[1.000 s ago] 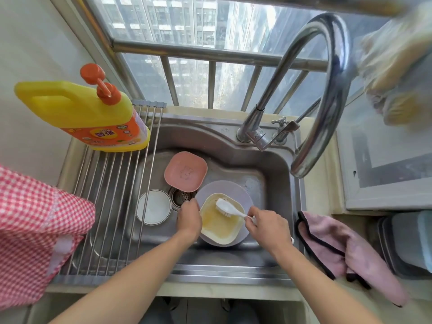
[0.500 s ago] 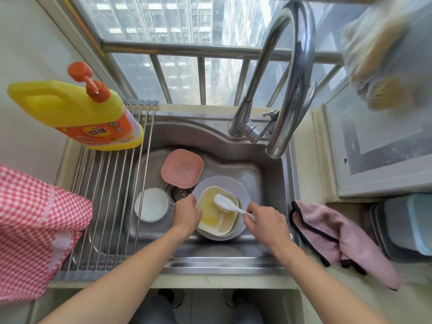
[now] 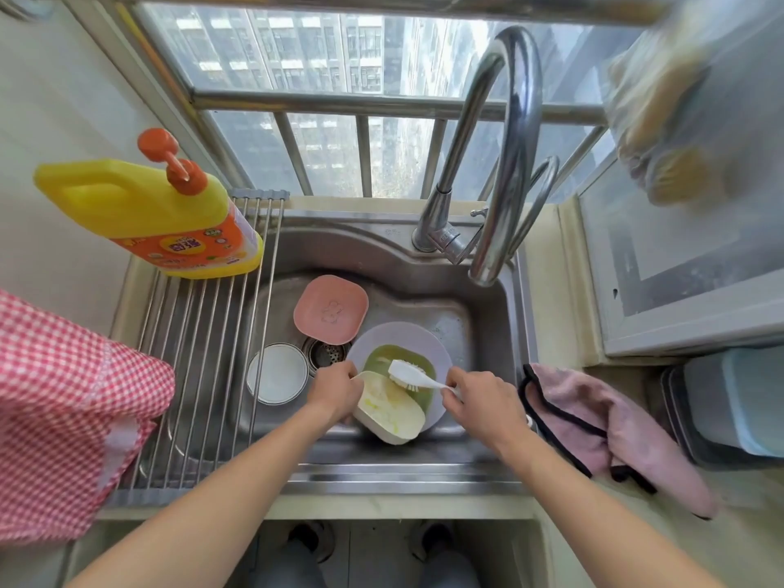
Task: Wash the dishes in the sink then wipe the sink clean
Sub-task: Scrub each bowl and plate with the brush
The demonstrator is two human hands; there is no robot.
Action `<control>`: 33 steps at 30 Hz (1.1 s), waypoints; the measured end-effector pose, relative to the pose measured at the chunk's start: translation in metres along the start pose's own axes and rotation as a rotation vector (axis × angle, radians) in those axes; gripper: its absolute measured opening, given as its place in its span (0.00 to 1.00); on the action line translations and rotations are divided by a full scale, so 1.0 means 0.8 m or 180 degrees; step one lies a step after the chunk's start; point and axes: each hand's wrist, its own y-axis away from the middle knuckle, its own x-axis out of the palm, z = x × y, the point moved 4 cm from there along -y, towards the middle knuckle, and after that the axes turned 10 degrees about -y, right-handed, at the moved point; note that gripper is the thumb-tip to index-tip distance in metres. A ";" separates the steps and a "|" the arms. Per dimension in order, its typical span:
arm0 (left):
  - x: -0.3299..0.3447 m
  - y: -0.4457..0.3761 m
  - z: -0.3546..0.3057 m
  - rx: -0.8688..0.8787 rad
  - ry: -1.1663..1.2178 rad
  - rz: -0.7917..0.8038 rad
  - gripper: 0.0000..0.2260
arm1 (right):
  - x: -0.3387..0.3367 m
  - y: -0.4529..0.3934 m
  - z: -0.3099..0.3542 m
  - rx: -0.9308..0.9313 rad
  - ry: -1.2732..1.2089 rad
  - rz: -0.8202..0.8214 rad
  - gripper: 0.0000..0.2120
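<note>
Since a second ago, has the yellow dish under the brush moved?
Yes. The yellow dish, gripped by the left hand, has been lifted and tipped toward the sink's near wall, uncovering the green dish on the round plate.

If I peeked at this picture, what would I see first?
Probably the two hands in the sink: the left hand tips up a cream dish while the right hand holds a white brush to it. Next, the big yellow soap bottle on the rack at left.
</note>
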 end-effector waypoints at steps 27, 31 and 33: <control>0.041 -0.014 0.014 -0.0051 0.0454 -0.0332 0.13 | 0.046 0.005 0.032 0.0168 -0.0619 0.0201 0.05; 0.039 -0.015 0.022 -0.0131 0.0484 -0.0381 0.12 | 0.040 0.005 0.028 -0.0079 -0.0617 0.0856 0.05; 0.038 -0.013 0.022 -0.0158 0.0651 -0.0293 0.13 | 0.027 0.000 0.012 -0.0160 -0.0360 0.0880 0.06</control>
